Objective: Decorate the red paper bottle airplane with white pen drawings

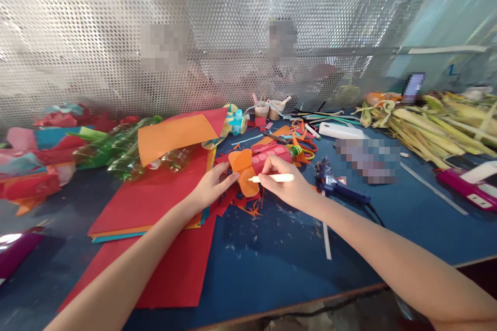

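Pinched in the right hand (pixel 285 183) is a white pen-like stick (pixel 272 178), held the way one holds a pencil, its tip pointing left onto an orange paper cut-out (pixel 243 170) shaped like a pair of rounded wings. The left hand (pixel 212 186) has no closed grip on anything; its fingertips press flat on the left edge of the cut-out, pinning it where it lies at the middle of the blue bench (pixel 272 258), just in front of a pink-wrapped bottle (pixel 272 154) with a green cap. To do this stroke well, I judge that the left fingers should stay spread close to the tip so the thin paper cannot slide or buckle, and that the stick should move slowly with light pressure, since scraps and slivers litter the surface beneath. Counted: one stick, one orange cut-out, one pink bottle, two hands. Left of the work lies one stack of red card sheets (pixel 155 196) with one folded orange sheet (pixel 174 137) on top, and at least two clear green plastic bottles (pixel 116 152) lie behind it. One blue glue gun (pixel 334 183) lies just right of the right hand, and one pair of orange-handled scissors (pixel 301 145) sits behind the pink bottle. A heap of pale green stalks (pixel 430 124) fills the far right; I cannot count them.
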Demonstrator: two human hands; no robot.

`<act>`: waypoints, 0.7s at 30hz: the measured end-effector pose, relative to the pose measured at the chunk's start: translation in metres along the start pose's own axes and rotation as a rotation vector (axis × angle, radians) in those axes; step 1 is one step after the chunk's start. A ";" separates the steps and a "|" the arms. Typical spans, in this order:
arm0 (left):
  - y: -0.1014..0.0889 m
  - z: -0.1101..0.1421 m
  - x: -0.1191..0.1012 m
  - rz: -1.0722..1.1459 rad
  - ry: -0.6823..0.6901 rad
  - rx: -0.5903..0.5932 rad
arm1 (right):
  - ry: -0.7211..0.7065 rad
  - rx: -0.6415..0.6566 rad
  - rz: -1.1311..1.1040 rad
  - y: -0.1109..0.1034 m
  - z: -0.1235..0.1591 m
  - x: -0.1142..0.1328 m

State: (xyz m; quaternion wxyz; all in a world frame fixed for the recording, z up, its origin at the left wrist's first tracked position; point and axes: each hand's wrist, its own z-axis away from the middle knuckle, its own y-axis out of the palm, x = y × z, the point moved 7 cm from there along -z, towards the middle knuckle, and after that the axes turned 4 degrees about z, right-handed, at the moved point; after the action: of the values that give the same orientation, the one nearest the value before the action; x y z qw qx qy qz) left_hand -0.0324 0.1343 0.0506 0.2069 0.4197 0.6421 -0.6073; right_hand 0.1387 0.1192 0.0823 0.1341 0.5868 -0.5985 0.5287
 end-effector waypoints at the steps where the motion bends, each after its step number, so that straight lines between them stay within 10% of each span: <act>1: 0.000 0.000 0.000 0.009 0.000 0.000 | -0.002 0.002 -0.002 0.001 0.000 0.000; 21: 0.000 -0.001 0.004 0.010 0.018 -0.017 | 0.028 0.026 -0.083 0.008 -0.004 0.002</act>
State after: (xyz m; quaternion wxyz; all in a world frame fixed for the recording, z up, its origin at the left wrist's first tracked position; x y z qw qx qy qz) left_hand -0.0342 0.1359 0.0476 0.2074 0.4265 0.6469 -0.5971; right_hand 0.1300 0.1191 0.0819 0.1568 0.6052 -0.5649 0.5386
